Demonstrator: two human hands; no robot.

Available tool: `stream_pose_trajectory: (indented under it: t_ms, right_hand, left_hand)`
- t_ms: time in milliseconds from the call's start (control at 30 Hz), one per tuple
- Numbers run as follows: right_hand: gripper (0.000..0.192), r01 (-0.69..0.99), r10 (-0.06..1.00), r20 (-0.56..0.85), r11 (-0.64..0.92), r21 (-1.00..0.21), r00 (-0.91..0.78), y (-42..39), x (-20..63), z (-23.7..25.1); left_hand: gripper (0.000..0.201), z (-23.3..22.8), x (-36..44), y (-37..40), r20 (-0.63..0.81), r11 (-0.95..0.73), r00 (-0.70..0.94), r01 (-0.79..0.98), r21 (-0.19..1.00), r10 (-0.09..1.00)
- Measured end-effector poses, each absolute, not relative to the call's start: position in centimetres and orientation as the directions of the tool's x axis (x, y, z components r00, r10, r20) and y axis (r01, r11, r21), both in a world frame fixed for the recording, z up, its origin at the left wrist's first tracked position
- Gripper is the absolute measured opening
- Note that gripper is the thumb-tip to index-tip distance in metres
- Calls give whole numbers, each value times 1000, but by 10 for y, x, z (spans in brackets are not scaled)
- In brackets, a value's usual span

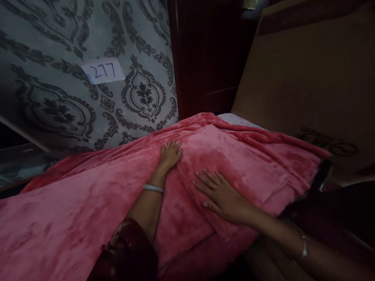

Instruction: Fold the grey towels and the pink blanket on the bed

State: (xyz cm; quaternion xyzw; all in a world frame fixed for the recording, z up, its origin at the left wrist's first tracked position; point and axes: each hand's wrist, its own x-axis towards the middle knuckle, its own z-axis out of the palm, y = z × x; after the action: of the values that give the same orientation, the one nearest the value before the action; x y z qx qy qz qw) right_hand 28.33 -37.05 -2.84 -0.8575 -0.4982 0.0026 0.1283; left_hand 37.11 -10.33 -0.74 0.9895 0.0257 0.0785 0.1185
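Left hand (170,153) lies flat, fingers spread, on pink blanket (88,203), pinning a fold; right hand (222,197) just beside, grip also spread, smoothing nap; paper label (103,71) well above on wall.

Pink fleece blanket (88,203), plush and rumpled, spread wide across the bed, a folded layer (edge running diagonally) lying on top.

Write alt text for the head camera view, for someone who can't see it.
Two bare hands lie flat, fingers spread, on a pink fleece blanket: the left hand farther away, the right hand nearer, on a folded layer. Behind hangs grey damask-patterned fabric with a white label reading 277; brown cardboard leans at right.
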Motion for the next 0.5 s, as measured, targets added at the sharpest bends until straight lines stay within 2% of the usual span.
stream_pose_trajectory:
  t_ms: [200,400,500]
  right_hand:
    - [61,806,825,86,-514,-294,558,-386,254,-28]
    - [59,761,799,74,-534,-369,597,-382,247,-18]
    - [58,754,793,98,-523,-399,602,-382,246,-18]
  left_hand:
    - [53,-2,369,-105,77,-969,993,71,237,91]
    - [56,16,366,-115,27,-989,994,102,105,105]
    - [51,33,353,-132,61,-994,995,68,81,73]
